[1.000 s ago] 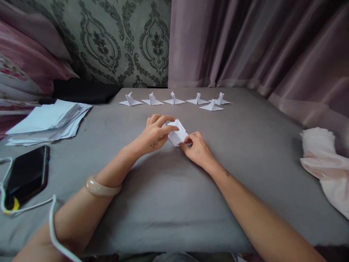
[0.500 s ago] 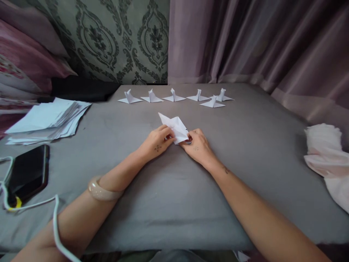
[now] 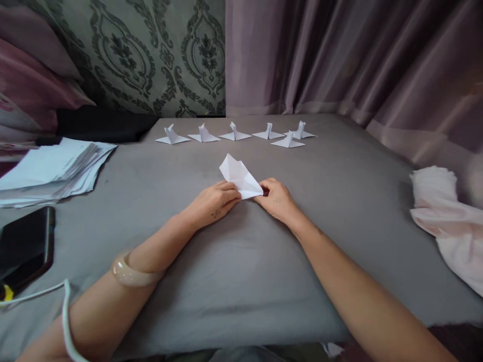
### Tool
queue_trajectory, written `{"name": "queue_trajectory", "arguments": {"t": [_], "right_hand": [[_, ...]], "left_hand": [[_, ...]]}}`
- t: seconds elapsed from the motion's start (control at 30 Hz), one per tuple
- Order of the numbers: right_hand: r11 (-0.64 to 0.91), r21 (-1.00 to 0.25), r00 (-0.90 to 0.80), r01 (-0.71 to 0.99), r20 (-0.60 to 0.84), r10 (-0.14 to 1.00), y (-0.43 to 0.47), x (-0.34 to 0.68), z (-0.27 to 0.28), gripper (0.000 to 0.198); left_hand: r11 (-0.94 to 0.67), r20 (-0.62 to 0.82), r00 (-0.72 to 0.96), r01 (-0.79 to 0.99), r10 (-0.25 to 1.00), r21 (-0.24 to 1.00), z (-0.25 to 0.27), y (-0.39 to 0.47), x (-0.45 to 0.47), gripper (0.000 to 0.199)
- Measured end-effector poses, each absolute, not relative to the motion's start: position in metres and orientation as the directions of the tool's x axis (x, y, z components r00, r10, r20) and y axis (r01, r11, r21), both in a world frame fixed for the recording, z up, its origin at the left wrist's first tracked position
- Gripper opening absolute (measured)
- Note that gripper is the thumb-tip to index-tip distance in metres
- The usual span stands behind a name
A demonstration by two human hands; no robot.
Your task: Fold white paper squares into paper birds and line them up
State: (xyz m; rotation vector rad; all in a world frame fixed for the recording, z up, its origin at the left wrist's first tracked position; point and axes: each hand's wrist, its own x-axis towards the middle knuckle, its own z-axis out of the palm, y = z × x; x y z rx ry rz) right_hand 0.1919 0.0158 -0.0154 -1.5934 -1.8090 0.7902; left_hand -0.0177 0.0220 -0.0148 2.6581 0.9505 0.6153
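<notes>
A partly folded sheet of white paper [image 3: 241,177] is held between my two hands over the middle of the grey-covered table [image 3: 241,281]. My left hand [image 3: 217,201] pinches its lower left edge, with the fingers closed on it. At the lower right corner, my right hand [image 3: 277,200] grips the paper between thumb and fingers. The paper's upper part stands open, showing creases and a raised flap pointing up and left. Beyond it, several folded white paper figures [image 3: 234,132] stand in a row, one of them [image 3: 288,141] slightly nearer to me.
A stack of white paper sheets [image 3: 56,171] lies at the left. Below it are a black phone [image 3: 26,246] and a white cable [image 3: 66,317] that crosses my left forearm. Pale pink cloth [image 3: 449,216] is bunched at the right, and purple curtains [image 3: 320,55] hang behind.
The folded paper has been opened and turned, its creased inner face now showing more. My right hand has shifted slightly along its corner. The view has swung a little right.
</notes>
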Motion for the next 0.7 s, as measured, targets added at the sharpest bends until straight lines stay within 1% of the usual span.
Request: {"name": "queue_trajectory", "arguments": {"t": [0.07,0.13,0.17,0.23,0.27,0.37,0.43,0.57,0.63,0.7], "right_hand": [[0.106,-0.837,-0.134,0.536,0.039,0.99,0.014,0.196,-0.016,0.012],[0.125,-0.879,-0.179,0.459,0.046,0.983,0.01,0.201,-0.015,0.023],[0.143,-0.881,-0.197,0.452,0.057,0.979,0.008,0.203,-0.014,0.028],[0.191,-0.844,-0.209,0.501,0.096,0.973,0.002,0.206,-0.009,0.037],[0.211,-0.811,-0.195,0.545,0.122,0.973,0.0,0.207,-0.007,0.037],[0.229,-0.738,-0.142,0.635,0.18,0.973,-0.005,0.209,0.0,0.028],[0.22,-0.728,-0.13,0.649,0.179,0.975,-0.005,0.21,0.001,0.025],[0.183,-0.713,-0.131,0.676,0.128,0.983,-0.002,0.214,-0.003,0.021],[0.204,-0.718,-0.15,0.665,0.139,0.979,-0.001,0.215,-0.004,0.02],[0.261,-0.738,-0.195,0.622,0.177,0.965,0.0,0.216,-0.004,0.02]], "left_hand": [[-0.76,0.301,0.703,0.545,0.644,0.353,-0.014,0.022,-0.018,0.031],[-0.762,0.299,0.705,0.552,0.643,0.338,-0.013,0.021,-0.017,0.031],[-0.761,0.294,0.706,0.557,0.645,0.332,-0.013,0.021,-0.017,0.031],[-0.757,0.279,0.707,0.566,0.649,0.327,-0.011,0.021,-0.016,0.032],[-0.758,0.276,0.71,0.565,0.648,0.327,-0.01,0.021,-0.016,0.032],[-0.761,0.27,0.717,0.559,0.643,0.329,-0.008,0.02,-0.016,0.031],[-0.758,0.267,0.715,0.562,0.646,0.331,-0.007,0.02,-0.016,0.031],[-0.76,0.259,0.72,0.561,0.644,0.33,-0.008,0.02,-0.017,0.032],[-0.763,0.272,0.717,0.56,0.642,0.324,-0.01,0.021,-0.018,0.031],[-0.766,0.287,0.714,0.557,0.639,0.321,-0.013,0.023,-0.019,0.029]]}}
